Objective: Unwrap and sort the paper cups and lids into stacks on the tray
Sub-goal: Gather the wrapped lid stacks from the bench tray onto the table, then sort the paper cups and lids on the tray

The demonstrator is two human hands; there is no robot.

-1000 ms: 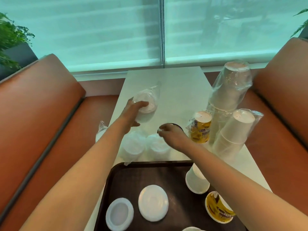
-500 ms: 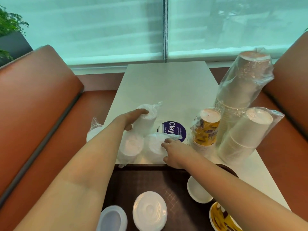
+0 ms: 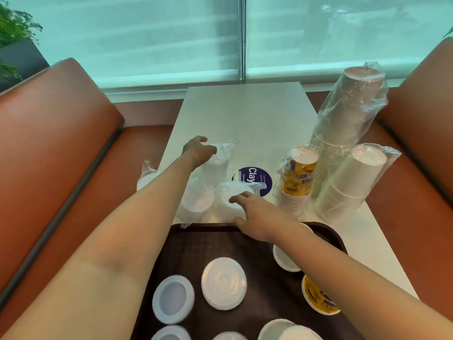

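Note:
A dark brown tray (image 3: 331, 233) lies at the near table edge. It holds a white lid (image 3: 223, 283), a translucent lid (image 3: 172, 299), a white cup (image 3: 284, 262) and a yellow printed cup (image 3: 316, 300). Beyond it lie plastic-wrapped lid bundles. My left hand (image 3: 198, 149) is at the top of an upright wrapped lid sleeve (image 3: 220, 163), thumb touching it and fingers loose. With straight fingers, my right hand (image 3: 255, 212) touches another wrapped lid bundle (image 3: 228, 197). A third wrapped bundle (image 3: 198, 202) lies under my left forearm.
Wrapped cup stacks stand at the right: a yellow printed one (image 3: 297, 177), a white one (image 3: 350, 182) and a tall one (image 3: 350, 106). Another wrapped bundle (image 3: 147, 175) hangs off the table's left edge. A purple sticker (image 3: 259, 179) marks the table. Orange bench seats flank both sides.
My left hand lowered the lid sleeve from mid-air onto the table and loosened its grip. My right hand moved from the purple sticker back to the near lid bundle.

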